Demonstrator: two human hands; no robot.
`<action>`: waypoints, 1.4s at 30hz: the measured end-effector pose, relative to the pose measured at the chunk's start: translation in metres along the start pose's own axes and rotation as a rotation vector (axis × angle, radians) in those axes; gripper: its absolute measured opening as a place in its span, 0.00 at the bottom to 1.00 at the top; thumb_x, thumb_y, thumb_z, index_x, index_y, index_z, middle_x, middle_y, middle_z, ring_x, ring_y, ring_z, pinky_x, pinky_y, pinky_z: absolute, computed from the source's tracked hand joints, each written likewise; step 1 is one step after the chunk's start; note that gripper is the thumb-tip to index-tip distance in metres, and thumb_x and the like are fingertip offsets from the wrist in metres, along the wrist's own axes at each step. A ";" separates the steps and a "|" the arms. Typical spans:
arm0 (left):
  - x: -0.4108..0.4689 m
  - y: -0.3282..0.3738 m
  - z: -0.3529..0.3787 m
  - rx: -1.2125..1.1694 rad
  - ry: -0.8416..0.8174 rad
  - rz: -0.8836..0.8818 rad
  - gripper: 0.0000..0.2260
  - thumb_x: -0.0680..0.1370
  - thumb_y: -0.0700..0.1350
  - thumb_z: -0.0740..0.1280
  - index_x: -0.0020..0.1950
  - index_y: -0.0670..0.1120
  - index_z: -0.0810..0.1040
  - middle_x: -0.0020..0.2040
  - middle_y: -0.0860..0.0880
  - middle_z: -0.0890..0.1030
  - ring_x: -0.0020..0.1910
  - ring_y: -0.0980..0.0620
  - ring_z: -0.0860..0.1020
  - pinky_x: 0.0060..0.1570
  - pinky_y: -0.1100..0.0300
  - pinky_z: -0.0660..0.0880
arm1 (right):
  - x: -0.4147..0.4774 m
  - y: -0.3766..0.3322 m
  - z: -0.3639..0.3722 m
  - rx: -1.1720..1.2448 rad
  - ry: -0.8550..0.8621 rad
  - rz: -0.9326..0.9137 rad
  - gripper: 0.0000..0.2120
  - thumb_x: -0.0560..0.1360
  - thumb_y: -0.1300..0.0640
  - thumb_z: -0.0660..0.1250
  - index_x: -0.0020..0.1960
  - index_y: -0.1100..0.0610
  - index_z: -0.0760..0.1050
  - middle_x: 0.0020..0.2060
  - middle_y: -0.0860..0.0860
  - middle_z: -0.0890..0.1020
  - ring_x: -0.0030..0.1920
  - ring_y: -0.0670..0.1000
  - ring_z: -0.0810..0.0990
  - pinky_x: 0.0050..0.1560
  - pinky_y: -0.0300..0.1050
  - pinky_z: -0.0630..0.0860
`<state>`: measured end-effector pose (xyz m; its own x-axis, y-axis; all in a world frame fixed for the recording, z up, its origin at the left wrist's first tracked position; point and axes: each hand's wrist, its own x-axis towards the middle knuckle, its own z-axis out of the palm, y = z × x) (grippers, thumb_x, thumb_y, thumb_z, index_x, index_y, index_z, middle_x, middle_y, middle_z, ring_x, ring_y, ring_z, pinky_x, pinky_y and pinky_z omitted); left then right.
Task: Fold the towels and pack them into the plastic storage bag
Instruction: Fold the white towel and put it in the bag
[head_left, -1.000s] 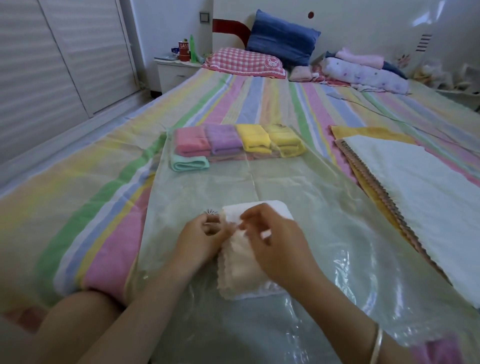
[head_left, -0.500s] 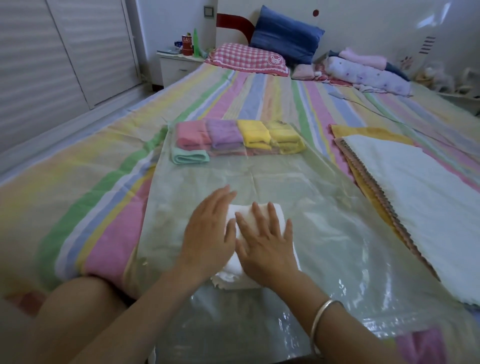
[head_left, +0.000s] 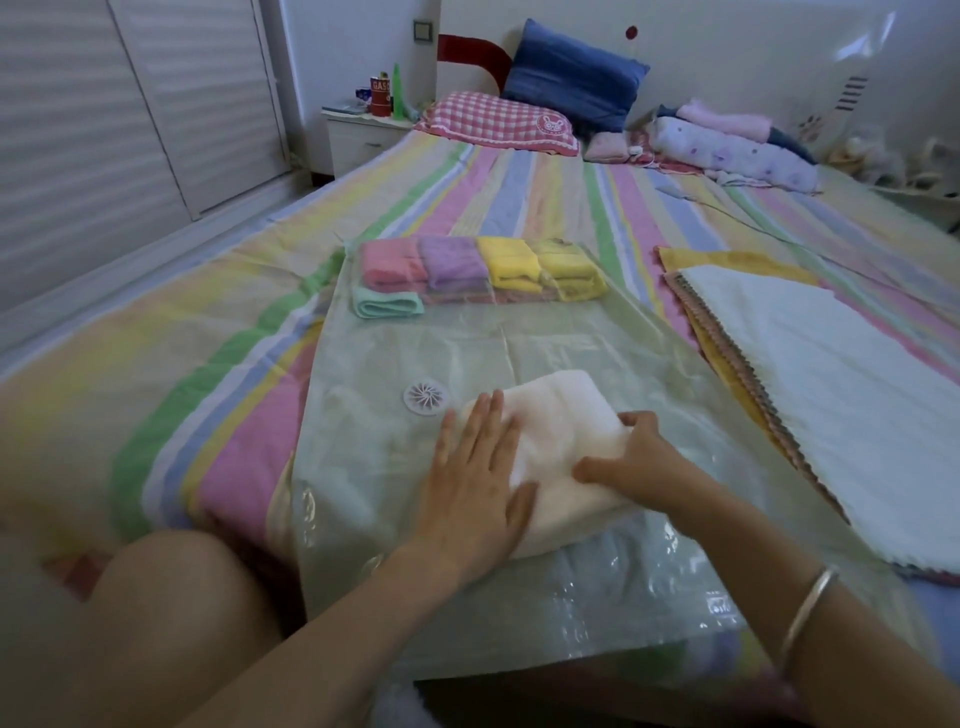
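our left hand (head_left: 475, 483) flat and released on the folded white towel (head_left: 558, 415), our right hand (head_left: 631, 457) clenched on its right edge, towel on top of the plastic bag (head_left: 519, 343), bag on the bed (head_left: 208, 332), folded towels (head_left: 480, 267) inside its far end

Left hand (head_left: 475, 486) flat, fingers spread, palm down. Right hand (head_left: 636, 460) curled in pinching grip, wrist bent.

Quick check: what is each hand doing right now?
Left hand: open, flat on the folded white towel.
Right hand: curled over the towel's right edge; grip unclear.
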<state>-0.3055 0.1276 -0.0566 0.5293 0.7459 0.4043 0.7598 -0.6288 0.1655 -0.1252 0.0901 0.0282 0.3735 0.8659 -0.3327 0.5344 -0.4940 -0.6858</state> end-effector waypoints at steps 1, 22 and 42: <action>-0.002 0.009 0.002 -0.032 0.005 0.044 0.29 0.77 0.55 0.55 0.75 0.44 0.64 0.78 0.42 0.58 0.78 0.44 0.53 0.73 0.41 0.50 | 0.000 0.001 -0.007 -0.106 0.022 -0.031 0.37 0.70 0.53 0.73 0.70 0.55 0.54 0.54 0.56 0.73 0.49 0.56 0.73 0.48 0.46 0.71; -0.046 -0.001 -0.055 -0.321 0.083 -0.074 0.05 0.76 0.44 0.65 0.45 0.55 0.74 0.41 0.60 0.77 0.38 0.61 0.77 0.35 0.67 0.73 | -0.028 -0.018 0.087 -1.115 0.333 -0.293 0.38 0.76 0.35 0.53 0.72 0.64 0.60 0.73 0.67 0.54 0.74 0.68 0.49 0.66 0.76 0.49; -0.058 0.024 -0.024 -0.260 -0.117 0.442 0.12 0.71 0.58 0.69 0.44 0.51 0.78 0.46 0.55 0.80 0.47 0.54 0.77 0.42 0.60 0.75 | -0.041 0.031 -0.036 -0.313 0.334 -0.315 0.20 0.70 0.41 0.68 0.54 0.55 0.78 0.49 0.53 0.82 0.47 0.54 0.80 0.44 0.46 0.74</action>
<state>-0.3275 0.0640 -0.0544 0.8282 0.4069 0.3855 0.3429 -0.9118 0.2257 -0.0970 0.0369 0.0440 0.3522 0.9287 0.1159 0.8400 -0.2591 -0.4768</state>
